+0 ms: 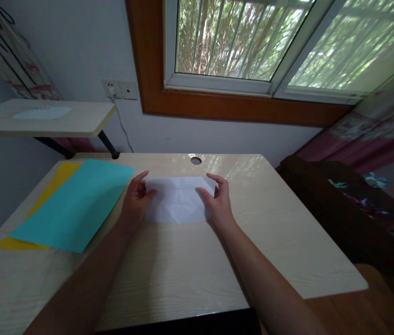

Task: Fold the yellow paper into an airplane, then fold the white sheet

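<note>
A white sheet of paper (177,200), creased and folded into a wide rectangle, is held between my two hands over the desk. My left hand (137,199) grips its left edge, the thumb on the near face and the other fingers behind. At the opposite edge my right hand (220,201) holds it in the same way, with the thumb lying on the paper. Crease lines cross the paper, some slanting toward its lower middle. Most of the fingertips behind the sheet are hidden.
On the desk (280,232) at left, a turquoise sheet (74,204) overlaps a yellow sheet (57,179). A raised shelf (85,114) bearing a paper stands beyond them. Near the back edge is a round cable hole (196,160). A black edge (183,323) shows at the front.
</note>
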{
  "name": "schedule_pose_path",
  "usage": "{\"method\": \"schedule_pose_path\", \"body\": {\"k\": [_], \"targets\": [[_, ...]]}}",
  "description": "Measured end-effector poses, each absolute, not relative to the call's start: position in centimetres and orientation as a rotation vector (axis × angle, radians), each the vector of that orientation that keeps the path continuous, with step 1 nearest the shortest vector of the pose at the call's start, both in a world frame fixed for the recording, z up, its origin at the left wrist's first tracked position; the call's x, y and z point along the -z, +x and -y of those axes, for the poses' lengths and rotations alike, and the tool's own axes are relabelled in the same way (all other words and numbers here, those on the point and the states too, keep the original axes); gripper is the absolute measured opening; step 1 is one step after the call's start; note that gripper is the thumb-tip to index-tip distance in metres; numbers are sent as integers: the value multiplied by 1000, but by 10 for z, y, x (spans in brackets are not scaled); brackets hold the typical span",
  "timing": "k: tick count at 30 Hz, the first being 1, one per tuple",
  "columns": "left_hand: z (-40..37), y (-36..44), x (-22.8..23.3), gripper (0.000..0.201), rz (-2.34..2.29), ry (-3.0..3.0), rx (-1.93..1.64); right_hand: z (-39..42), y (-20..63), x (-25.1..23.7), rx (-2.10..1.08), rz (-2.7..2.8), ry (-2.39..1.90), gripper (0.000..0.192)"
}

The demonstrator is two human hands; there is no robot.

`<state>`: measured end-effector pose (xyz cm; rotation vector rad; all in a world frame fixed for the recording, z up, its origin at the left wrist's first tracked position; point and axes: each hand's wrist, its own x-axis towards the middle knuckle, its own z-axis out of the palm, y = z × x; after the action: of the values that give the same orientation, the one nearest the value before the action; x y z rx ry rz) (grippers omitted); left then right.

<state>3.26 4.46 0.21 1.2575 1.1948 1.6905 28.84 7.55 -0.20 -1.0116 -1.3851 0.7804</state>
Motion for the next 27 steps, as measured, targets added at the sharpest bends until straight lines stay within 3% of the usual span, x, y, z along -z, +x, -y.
{"method": "schedule_pose_path", "body": {"k": [5,12,20,27], "targets": [[-42,33,1,51,-1250,1299,-1679,-72,283,3,-998,1206,-956,39],[-41,33,1,30,-1257,1312,-1610,-77,285,1,-980,1174,-844,23],[-37,31,-7,26,-1476,1219,-1598,-74,286,4,-1194,1003,-972,29],[-36,32,-5,21,-1473,1216,-1683,-74,287,4,-1069,1043,-1031,34]]}}
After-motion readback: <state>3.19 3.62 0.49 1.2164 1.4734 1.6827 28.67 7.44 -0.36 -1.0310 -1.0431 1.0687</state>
